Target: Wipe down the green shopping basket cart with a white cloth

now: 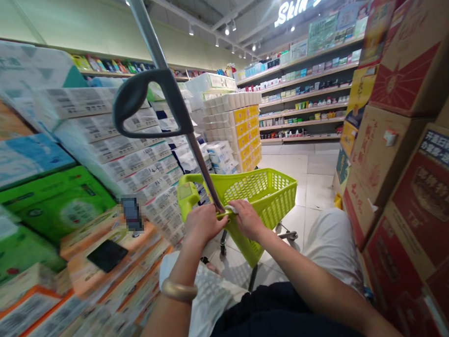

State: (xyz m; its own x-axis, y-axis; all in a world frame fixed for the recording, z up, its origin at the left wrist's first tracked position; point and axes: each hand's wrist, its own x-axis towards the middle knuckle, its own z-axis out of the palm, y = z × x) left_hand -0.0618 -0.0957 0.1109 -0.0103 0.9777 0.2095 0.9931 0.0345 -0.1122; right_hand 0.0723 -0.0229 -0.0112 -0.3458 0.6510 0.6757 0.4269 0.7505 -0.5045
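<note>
A lime-green shopping cart [277, 193] with a perforated basket stands in front of my knees. A grey metal pole [198, 157] with a dark grey loop grip [176, 104] rises at a slant from the cart's near side. My left hand [202, 223] is closed on the cart's near rim, right beside the foot of the pole; its fingertips are partly hidden. Just to the right, my right hand [246, 219] presses a white wipe or cloth [231, 208] against the same rim. Most of the cloth is hidden under the fingers.
Stacked packs of tissue [135, 157] line the left. A black tablet-like object [107, 255] and a blurred-out phone-like object [132, 213] lie on orange packs. Red and brown cartons [378, 148] are piled close on the right. Product shelves [306, 97] stand beyond the tiled floor [294, 161].
</note>
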